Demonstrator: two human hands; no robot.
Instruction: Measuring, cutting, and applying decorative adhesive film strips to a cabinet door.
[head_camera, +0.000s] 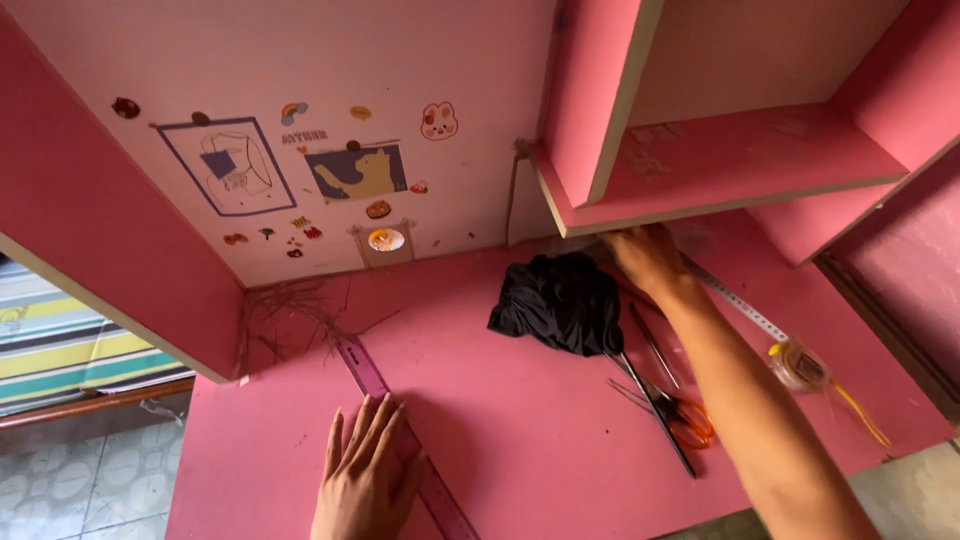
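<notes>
My left hand (365, 480) lies flat at the bottom of the frame, fingers spread, pressing on a pink ruler (400, 440) without gripping it. The ruler runs diagonally from the bottom centre up toward the left corner of the counter (520, 430). It looks thin, stiff and light, and likely to slide on the smooth top, so I judge it best pinned flat near its middle or lifted by its long edges.

My right hand (645, 255) reaches to the upper centre, under the pink shelf (700, 165). Its grip is turned away, so I cannot tell how far open it is. It is at the end of a tape measure (745, 305) that trails to its case at the right.

A black cloth (560, 300) lies crumpled just left of that hand. Scissors (680, 410) with orange handles sit beside my forearm. Dry straw (290, 310) litters the left corner, below stickers on the wall.
</notes>
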